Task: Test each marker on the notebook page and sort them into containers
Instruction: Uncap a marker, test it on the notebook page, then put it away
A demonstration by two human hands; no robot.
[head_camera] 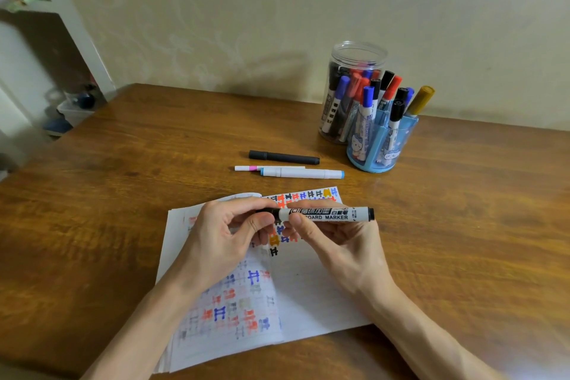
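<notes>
A black-and-white whiteboard marker (pixel 327 214) lies level in the air above the open notebook (pixel 308 296). My right hand (pixel 336 244) holds its white barrel between thumb and fingers. My left hand (pixel 225 234) pinches its black cap end. The notebook pages carry several red, blue, black and orange test marks. Behind it on the table lie a black marker (pixel 283 157), a thin white pen with a pink band (pixel 246 168) and a white marker with blue ends (pixel 302 172). A clear jar (pixel 354 55) and a blue holder (pixel 382 145) at the back right both hold several markers.
The wooden table (pixel 123 194) stands against a pale wall. A white shelf unit (pixel 71 25) rises at the left, with small things on the floor beside it.
</notes>
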